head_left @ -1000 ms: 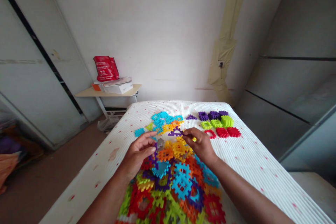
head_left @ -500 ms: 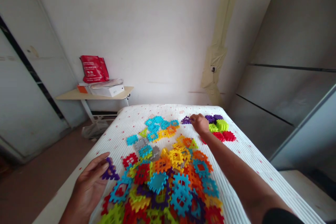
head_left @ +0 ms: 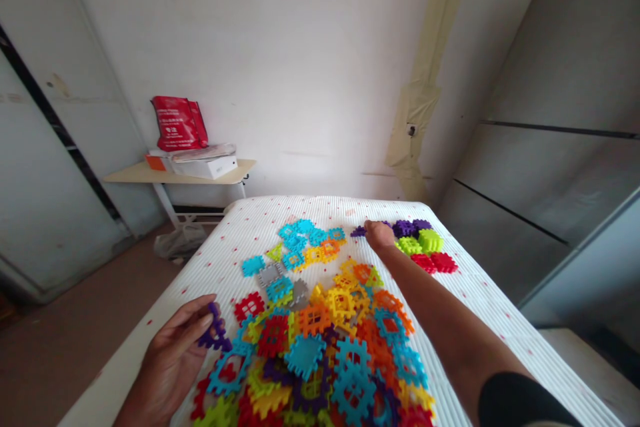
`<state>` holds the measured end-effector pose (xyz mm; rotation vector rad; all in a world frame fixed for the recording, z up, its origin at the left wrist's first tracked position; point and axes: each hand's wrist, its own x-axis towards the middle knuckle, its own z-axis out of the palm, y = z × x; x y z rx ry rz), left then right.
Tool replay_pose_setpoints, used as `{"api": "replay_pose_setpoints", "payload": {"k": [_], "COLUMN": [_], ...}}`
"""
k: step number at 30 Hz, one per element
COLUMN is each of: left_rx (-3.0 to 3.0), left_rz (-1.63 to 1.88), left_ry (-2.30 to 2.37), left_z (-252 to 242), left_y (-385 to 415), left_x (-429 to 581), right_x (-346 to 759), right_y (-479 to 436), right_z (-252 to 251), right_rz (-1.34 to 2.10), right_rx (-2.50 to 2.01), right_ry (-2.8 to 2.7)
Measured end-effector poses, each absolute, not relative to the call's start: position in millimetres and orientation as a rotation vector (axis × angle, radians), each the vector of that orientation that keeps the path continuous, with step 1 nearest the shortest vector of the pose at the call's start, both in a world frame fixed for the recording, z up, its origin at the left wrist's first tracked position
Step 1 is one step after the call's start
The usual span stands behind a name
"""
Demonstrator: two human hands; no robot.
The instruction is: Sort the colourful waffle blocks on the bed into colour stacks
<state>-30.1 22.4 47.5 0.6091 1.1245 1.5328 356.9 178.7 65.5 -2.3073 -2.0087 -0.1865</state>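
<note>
Between the thumb and fingers of my left hand [head_left: 170, 357] is a purple toothed building tile [head_left: 216, 332], held low at the left of the heap. My right hand [head_left: 381, 235] reaches to the far right of the bed-like surface, its fingers closed on another purple tile [head_left: 359, 231]; the fingertips are partly hidden. Just right of that hand lie stacked purple tiles [head_left: 404, 228], green tiles [head_left: 430, 240] and red tiles [head_left: 443, 262]. A mixed heap of interlocking tiles [head_left: 305, 353] in several colours fills the near middle.
Loose blue tiles [head_left: 297, 237] and yellow and orange tiles lie beyond the heap. All rest on a white ribbed cover [head_left: 210, 267] with red dots. Behind at left, a small table [head_left: 130, 173] bears a red bag [head_left: 177, 123] and a white box [head_left: 217, 167]. A grey cabinet [head_left: 545, 167] stands at right.
The view has shifted slightly. My left hand has turned its purple tile more edge-on. The purple tile in my right hand now appears flatter, beside the purple stacks.
</note>
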Motion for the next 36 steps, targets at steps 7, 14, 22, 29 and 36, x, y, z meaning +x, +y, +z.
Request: {"api": "replay_pose_setpoints", "payload": {"k": [7,14,22,29,36], "left_rx": [0.626,0.586,0.572,0.556,0.573], "left_rz": [1.534,1.538,1.545,1.547,1.55], "left_ry": [1.116,1.145,1.147,1.154,1.155], "left_z": [44.2,45.5,50.0,51.3,50.5], "left_y": [22.8,23.5,22.2,23.2,22.6], "left_x": [-30.3,-30.0,-27.3,-25.4,-27.7], "right_x": [357.5,357.8,355.1,353.8,352.6], "right_y": [183.0,187.7,187.9,186.6,185.9], "right_z": [61.9,60.6,62.7,65.4,65.2], "right_rz": [-0.127,-0.099,-0.094,-0.109,-0.101], "right_rx": [-2.317,-2.31,-2.317,-2.346,-2.35], "right_ry": [-2.017,-2.046,-2.069,-2.056,-2.061]}}
